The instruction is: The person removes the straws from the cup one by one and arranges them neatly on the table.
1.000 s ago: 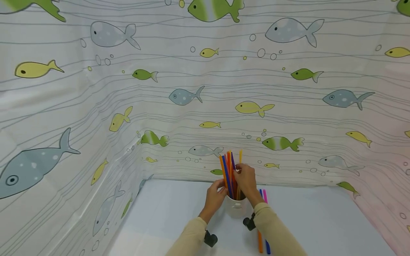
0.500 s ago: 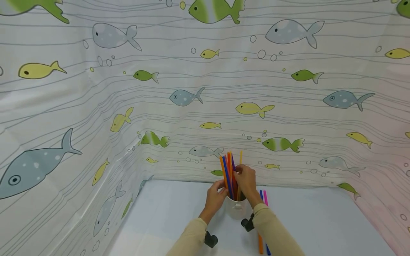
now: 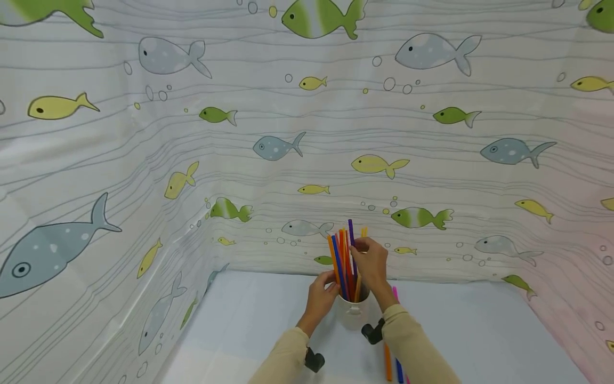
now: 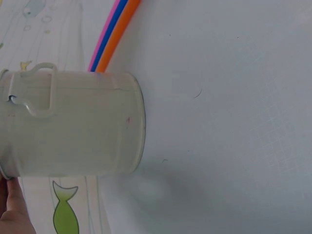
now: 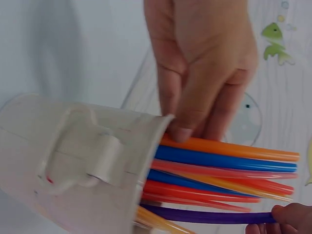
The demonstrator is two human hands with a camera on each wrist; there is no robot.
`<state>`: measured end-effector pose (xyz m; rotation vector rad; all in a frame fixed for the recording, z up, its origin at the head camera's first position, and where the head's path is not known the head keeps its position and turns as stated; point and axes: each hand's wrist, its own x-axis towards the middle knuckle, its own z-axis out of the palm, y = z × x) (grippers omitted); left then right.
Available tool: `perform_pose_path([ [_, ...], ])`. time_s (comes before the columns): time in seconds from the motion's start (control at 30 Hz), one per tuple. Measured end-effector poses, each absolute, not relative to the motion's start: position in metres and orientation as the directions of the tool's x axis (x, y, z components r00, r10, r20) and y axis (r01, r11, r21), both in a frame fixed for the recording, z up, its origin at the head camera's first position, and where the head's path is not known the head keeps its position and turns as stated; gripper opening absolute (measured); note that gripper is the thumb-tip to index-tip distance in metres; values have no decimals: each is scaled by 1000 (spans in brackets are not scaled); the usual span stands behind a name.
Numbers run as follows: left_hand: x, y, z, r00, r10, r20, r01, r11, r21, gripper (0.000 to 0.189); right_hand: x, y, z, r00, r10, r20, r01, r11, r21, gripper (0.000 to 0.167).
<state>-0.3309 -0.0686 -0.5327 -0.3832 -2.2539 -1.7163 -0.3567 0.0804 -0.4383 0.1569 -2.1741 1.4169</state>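
A white pot (image 3: 354, 319) with a small side handle stands upright on the table, holding several long coloured plastic straws (image 5: 229, 148). My left hand (image 3: 320, 296) grips its rim on the left; in the right wrist view its thumb lies at the rim beside an orange straw (image 5: 263, 150). My right hand (image 3: 372, 262) pinches a purple straw (image 5: 209, 216) near its upper part. That straw's lower end is still inside the pot, and its top stands above the others. In the left wrist view only a few fingertips (image 4: 15, 200) of my left hand show below the pot.
Orange (image 3: 388, 364), blue (image 3: 399, 370) and pink (image 3: 395, 292) straws lie on the white table (image 3: 249, 325) right of the pot, partly hidden by my right forearm. A fish-patterned sheet (image 3: 268, 186) rises behind and at both sides.
My right hand has moved up and slightly right, drawing the purple straw higher above the other straws. The left hand stays at the pot's rim.
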Motion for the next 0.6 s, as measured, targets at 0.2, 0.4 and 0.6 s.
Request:
perform_pose_path([
  [0.2, -329, -69, -532, -930, 41, 366, 364, 255, 896, 33, -357, 90, -415, -770, 208, 604, -483, 428, -764, 17],
  [0.4, -329, -68, -532, -935, 41, 353, 350, 267, 898, 33, -358, 105, -394, -736, 213, 643, -520, 431, -738, 18],
  [0.6, -327, -67, -530, -928, 31, 372, 366, 265, 892, 32, -356, 118, -379, -731, 233, 642, -502, 453, -736, 19],
])
